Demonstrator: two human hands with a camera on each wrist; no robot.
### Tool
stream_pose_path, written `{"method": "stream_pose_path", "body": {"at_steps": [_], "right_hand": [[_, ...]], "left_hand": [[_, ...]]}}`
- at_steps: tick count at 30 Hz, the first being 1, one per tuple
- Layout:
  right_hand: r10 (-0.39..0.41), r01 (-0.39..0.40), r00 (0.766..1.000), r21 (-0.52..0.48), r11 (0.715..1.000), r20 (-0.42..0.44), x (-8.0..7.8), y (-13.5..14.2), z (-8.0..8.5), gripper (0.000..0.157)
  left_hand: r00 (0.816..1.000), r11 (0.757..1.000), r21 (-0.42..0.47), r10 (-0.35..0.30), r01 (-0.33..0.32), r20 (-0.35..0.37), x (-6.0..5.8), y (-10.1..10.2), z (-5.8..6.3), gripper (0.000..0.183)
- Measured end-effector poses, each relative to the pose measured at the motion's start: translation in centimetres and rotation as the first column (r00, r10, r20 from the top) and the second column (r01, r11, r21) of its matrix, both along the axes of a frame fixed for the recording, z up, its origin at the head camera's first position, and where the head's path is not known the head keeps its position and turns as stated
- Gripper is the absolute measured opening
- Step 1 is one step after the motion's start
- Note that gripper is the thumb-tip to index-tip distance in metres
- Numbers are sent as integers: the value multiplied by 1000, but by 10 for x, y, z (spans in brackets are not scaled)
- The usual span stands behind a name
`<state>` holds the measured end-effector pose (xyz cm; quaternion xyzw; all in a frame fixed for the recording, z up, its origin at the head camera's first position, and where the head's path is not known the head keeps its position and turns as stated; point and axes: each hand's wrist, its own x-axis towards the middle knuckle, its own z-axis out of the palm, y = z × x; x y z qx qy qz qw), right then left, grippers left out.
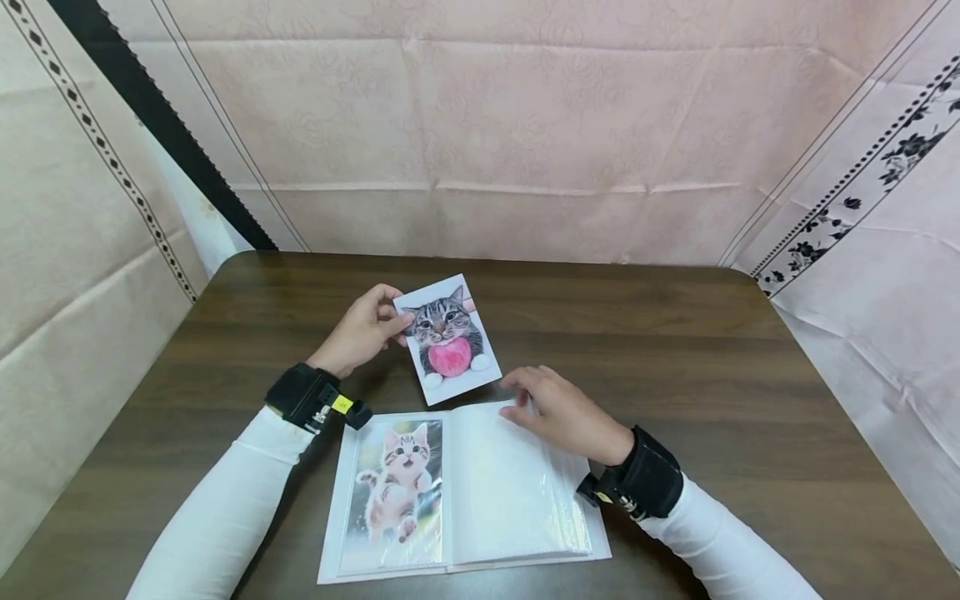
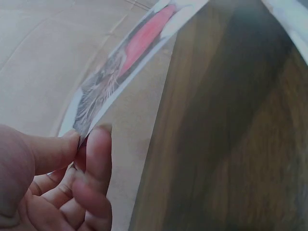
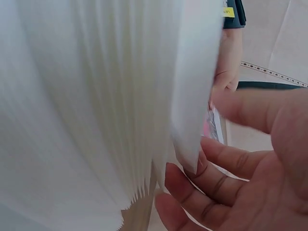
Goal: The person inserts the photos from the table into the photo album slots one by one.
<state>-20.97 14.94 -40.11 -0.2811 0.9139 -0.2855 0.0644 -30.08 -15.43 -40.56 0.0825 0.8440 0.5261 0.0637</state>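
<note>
My left hand [image 1: 367, 327] pinches a photo card [image 1: 447, 337] by its left edge, between thumb and fingers. The card shows a grey tabby cat with a pink heart, and it is tilted above the album's top edge. An open photo album [image 1: 603, 533] lies below, its left page holding a kitten photo [image 1: 400, 487] in a clear sleeve. The right page [image 1: 510, 492] is plain white under shiny plastic. At that page's top edge is my right hand [image 1: 566, 414], fingers loosely bent. In the right wrist view its fingertips [image 3: 178, 180] touch the page edges, with the thumb apart.
The album rests on a dark brown wooden table [image 1: 750, 400]. Pale patterned cloth [image 1: 525, 125] hangs behind the table's far edge and along both sides. Black wrist straps [image 1: 303, 398] with small cameras sit over both white sleeves [image 1: 225, 508].
</note>
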Motion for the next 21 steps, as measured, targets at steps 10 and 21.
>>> {"method": "stream_pose_path", "body": {"at_steps": [10,21], "right_hand": [[-23,23,1000,-11,1000,8,-2,-1,-3,18],[-48,47,999,-58,997,-13,-4,-3,-3,4]], "left_hand": [[1000,1000,27,1,-2,31,-4,8,-5,30],[998,996,88,-19,14,59,-2,14,-9,31]]}}
